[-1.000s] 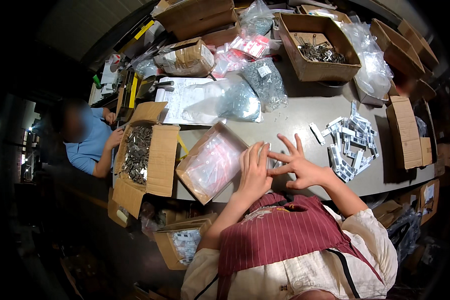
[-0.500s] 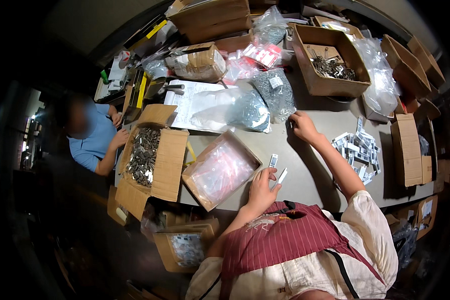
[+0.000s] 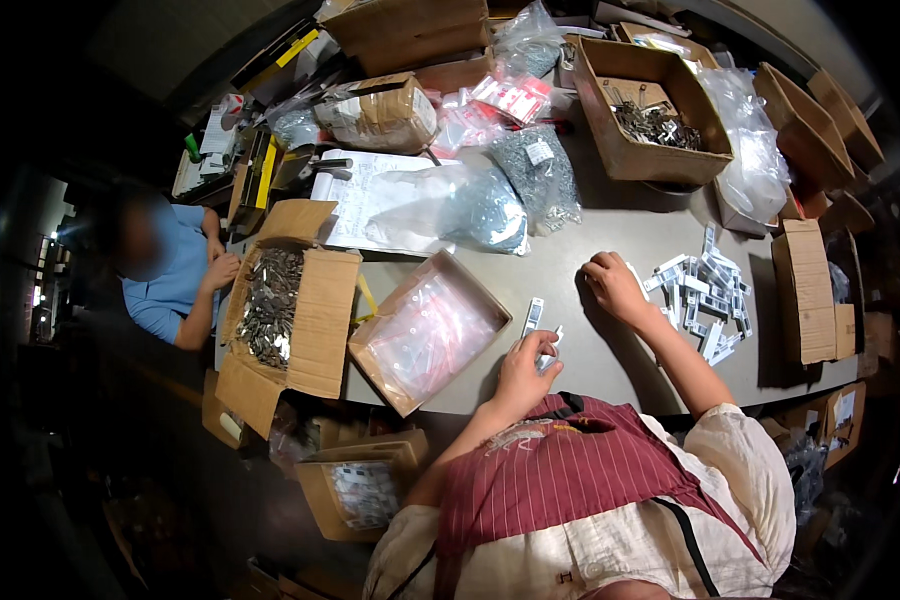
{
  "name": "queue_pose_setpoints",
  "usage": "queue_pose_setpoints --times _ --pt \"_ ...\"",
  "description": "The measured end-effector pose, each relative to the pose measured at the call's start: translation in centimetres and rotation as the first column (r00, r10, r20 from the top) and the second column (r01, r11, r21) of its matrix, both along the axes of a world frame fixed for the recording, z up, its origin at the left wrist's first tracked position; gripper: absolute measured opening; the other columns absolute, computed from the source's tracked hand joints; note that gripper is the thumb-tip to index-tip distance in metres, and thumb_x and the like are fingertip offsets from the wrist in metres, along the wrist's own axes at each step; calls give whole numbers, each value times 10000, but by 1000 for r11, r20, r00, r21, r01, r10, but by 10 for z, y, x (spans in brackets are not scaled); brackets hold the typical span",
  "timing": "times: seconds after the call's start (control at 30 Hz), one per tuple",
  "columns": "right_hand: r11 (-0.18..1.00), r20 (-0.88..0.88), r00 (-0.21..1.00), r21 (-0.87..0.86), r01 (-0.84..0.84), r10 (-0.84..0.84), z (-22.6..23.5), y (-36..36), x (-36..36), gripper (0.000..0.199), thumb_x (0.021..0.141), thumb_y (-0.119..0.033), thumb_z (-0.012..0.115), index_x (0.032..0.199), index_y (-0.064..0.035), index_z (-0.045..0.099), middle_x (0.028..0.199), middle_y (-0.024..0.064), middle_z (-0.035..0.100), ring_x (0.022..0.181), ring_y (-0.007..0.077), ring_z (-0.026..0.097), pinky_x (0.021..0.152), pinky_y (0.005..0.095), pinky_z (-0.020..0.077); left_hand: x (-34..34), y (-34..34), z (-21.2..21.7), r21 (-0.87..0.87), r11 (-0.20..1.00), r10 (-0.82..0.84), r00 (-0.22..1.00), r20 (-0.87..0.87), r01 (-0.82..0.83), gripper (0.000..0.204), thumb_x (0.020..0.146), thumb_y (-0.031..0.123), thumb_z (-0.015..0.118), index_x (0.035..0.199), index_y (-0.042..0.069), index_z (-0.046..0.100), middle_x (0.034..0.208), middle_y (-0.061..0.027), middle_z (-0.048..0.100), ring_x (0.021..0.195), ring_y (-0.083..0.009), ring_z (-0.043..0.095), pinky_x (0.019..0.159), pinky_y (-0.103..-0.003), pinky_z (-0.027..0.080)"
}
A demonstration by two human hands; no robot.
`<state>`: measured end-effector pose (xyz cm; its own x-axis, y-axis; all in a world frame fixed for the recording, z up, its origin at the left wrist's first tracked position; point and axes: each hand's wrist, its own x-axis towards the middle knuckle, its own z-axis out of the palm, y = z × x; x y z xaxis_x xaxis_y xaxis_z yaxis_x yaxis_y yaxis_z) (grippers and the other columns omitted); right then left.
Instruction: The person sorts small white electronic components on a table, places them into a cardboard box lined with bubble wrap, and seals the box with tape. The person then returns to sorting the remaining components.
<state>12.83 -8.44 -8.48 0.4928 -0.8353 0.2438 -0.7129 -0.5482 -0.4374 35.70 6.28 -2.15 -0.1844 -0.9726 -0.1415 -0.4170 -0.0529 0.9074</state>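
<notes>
Your left hand (image 3: 526, 368) pinched a small packet (image 3: 547, 352) at the desk (image 3: 610, 225) edge; your right hand (image 3: 613, 285) lay curled, empty, beside the pile (image 3: 705, 290); best you gripped packets by their edges, one apiece.

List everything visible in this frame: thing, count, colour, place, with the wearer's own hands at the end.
small packets: a heap, white and grey, table right, beside the right hand
single packet: one, white, on the table above the left hand
open box of clear bags: one, brown, pinkish contents, left of the left hand
open box of metal parts: one, brown, table's left end
open box of dark parts: one, brown, far side
bulging plastic bags: several, clear grey, table centre
table: one, grey
seated co-worker: one, blue shirt, far left
left hand: holds small white packets, near edge
right hand: fingers curled, resting on table
</notes>
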Motion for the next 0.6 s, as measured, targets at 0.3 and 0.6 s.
queue_pose_setpoints --times 0.3,0.6 --pt "996 -80 996 84 -27 34 -4 54 -22 278 743 29 614 1012 -25 653 956 145 618 939 342 587 844 420 512 -15 -10 9 169 980 -70 979 -194 104 374 887 77 685 1238 41 562 1070 -109 672 1011 -216 653 864 -341 515" --pt "999 -336 942 -52 3 -20 -8 61 -20 288 785 -8 576 1073 -6 569 969 166 606 949 356 600 824 431 532 -26 -16 -26 106 984 -124 980 -156 141 377 868 70 692 1225 37 572 1072 -111 673 1031 -207 653 870 -338 517"
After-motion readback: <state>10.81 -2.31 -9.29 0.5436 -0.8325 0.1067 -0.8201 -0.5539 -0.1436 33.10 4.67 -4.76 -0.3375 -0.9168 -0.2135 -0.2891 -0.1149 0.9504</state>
